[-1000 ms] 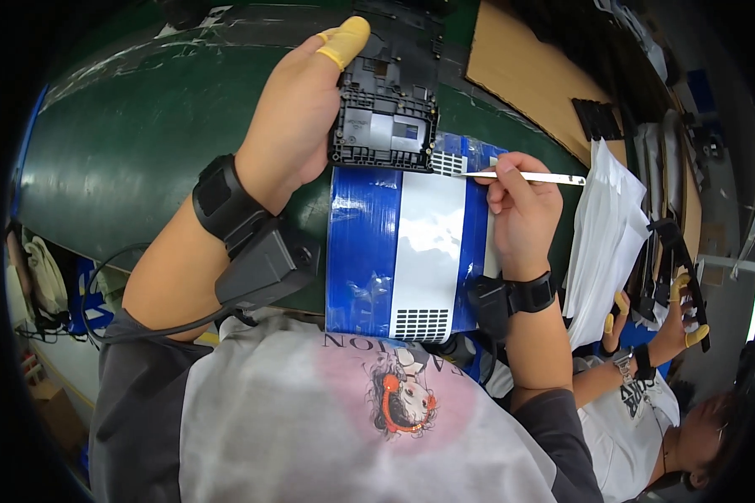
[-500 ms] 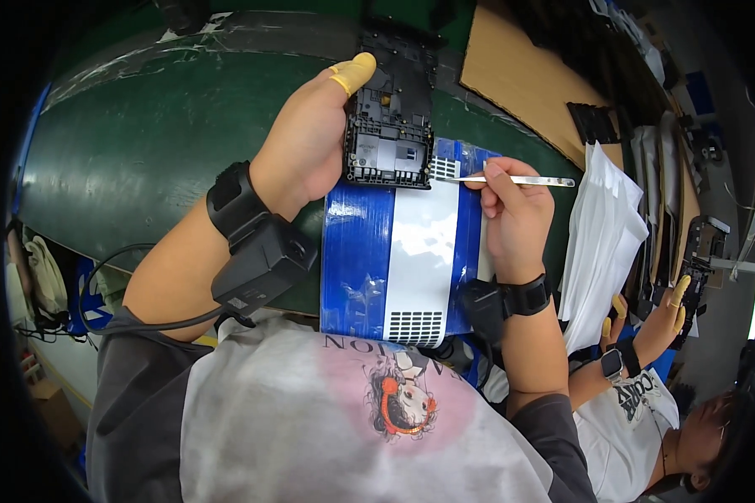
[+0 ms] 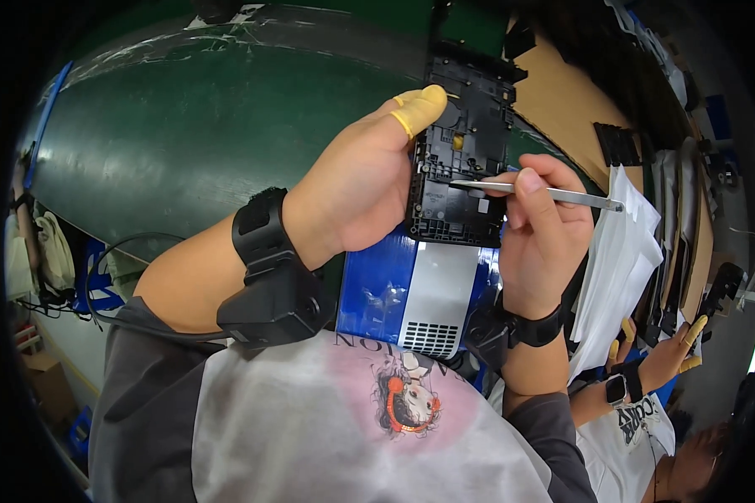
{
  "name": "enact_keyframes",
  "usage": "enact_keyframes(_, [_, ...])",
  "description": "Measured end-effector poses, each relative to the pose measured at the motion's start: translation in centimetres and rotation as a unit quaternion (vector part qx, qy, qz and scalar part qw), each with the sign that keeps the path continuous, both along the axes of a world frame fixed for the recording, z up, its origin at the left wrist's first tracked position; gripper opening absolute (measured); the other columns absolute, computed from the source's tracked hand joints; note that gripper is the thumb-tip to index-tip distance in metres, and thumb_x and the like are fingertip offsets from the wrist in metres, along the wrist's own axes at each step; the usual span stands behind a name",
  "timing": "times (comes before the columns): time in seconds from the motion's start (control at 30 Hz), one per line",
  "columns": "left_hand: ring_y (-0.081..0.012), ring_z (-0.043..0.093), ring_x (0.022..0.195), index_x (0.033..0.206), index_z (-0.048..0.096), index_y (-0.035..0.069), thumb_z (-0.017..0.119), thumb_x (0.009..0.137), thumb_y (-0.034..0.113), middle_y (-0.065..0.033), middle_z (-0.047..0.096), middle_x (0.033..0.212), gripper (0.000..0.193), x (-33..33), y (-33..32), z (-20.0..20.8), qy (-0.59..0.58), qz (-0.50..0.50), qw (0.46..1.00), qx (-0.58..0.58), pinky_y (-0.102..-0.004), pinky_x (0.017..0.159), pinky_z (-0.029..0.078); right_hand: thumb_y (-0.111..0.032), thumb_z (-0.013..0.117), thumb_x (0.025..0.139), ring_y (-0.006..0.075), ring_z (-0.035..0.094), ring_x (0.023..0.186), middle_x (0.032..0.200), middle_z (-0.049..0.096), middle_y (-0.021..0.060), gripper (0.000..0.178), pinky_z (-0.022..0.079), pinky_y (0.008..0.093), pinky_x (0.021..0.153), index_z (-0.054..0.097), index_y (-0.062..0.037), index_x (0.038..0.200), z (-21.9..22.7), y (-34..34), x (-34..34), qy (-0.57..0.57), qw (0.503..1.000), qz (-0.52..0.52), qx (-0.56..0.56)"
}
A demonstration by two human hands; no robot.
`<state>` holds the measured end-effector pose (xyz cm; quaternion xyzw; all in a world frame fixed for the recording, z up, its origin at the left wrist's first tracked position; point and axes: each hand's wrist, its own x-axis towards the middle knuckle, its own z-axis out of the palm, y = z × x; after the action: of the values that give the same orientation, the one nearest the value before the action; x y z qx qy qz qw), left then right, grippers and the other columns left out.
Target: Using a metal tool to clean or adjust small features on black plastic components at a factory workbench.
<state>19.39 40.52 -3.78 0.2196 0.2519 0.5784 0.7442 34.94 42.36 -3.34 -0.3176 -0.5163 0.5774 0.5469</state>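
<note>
Frame (image 3: pixel 466 159), upper centre, sits clamped in your left hand (image 3: pixel 365 189), raised higher than before, while your right hand (image 3: pixel 541 239) pinches tweezers (image 3: pixel 533 192) against it.

Count, taken around the blue-and-silver box (image 3: pixel 419 289):
- 1 black frame (image 3: pixel 461 168), above box.
- 1 metal tool (image 3: pixel 554 194), above box.
- 2 own hands: left (image 3: pixel 356 189), right (image 3: pixel 537 243).
- 1 co-worker's hand (image 3: pixel 671 356), right of box.
- 1 white paper stack (image 3: pixel 617 268), right of box.
</note>
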Motion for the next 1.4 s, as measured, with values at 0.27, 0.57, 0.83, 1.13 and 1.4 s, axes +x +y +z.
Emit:
enact_keyframes(0.27, [-0.0147,0.055,0.092,0.109,0.047,0.007,0.036,0.089,0.037,-0.0065,0.055,0.103,0.038,0.0,-0.5,0.1,-0.002,0.005,1.000,0.003,-0.0303,0.080,0.045,-0.005,0.054,0.078,0.0090,0.046,0.055,0.074,0.059,0.0154,0.019,0.036,0.0171,0.054,0.052,0.0049,0.094,-0.5,-0.3,-0.1,-0.010,1.000,-0.008,0.006])
enact_keyframes(0.57, [-0.0140,0.054,0.092,0.109,0.047,0.007,0.037,0.088,0.036,-0.0061,0.055,0.103,0.037,-0.1,-0.8,0.1,0.001,0.013,1.000,0.007,-0.0300,0.080,0.044,-0.004,0.058,0.076,0.0062,0.048,0.058,0.073,0.060,0.0094,0.017,0.034,0.0167,0.052,0.055,0.0041,0.091,-0.4,-0.5,-0.3,-0.008,1.000,-0.009,0.003])
enact_keyframes(0.83, [-0.0147,0.051,0.094,0.116,0.036,0.004,0.051,0.072,-0.001,-0.0070,0.051,0.103,0.047,-0.5,-1.1,0.0,0.064,0.030,0.997,0.041,-0.0285,0.082,0.042,-0.006,0.055,0.078,0.0082,0.045,0.054,0.075,0.059,0.0151,0.018,0.034,0.0166,0.052,0.053,0.0042,0.093,-0.3,-0.5,-0.6,-0.022,1.000,-0.008,0.004])
enact_keyframes(1.13, [-0.0191,0.053,0.095,0.116,0.038,0.004,0.047,0.072,-0.004,-0.0084,0.051,0.105,0.045,-2.3,0.8,1.5,0.110,0.141,0.966,0.186,-0.0337,0.082,0.044,-0.002,0.055,0.076,0.0075,0.044,0.047,0.066,0.057,0.0124,0.014,0.030,0.0170,0.042,0.055,0.0056,0.088,-0.4,2.1,2.1,0.004,0.996,-0.056,-0.068])
enact_keyframes(1.4, [-0.0198,0.055,0.087,0.100,0.050,0.006,0.043,0.087,0.029,-0.0079,0.057,0.097,0.027,-4.3,2.1,1.6,-0.009,0.122,0.992,0.023,-0.0359,0.078,0.045,0.002,0.054,0.074,0.0058,0.043,0.046,0.062,0.054,0.0060,0.013,0.029,0.0163,0.041,0.055,0.0064,0.086,-3.1,1.8,2.0,-0.050,0.989,-0.073,-0.119])
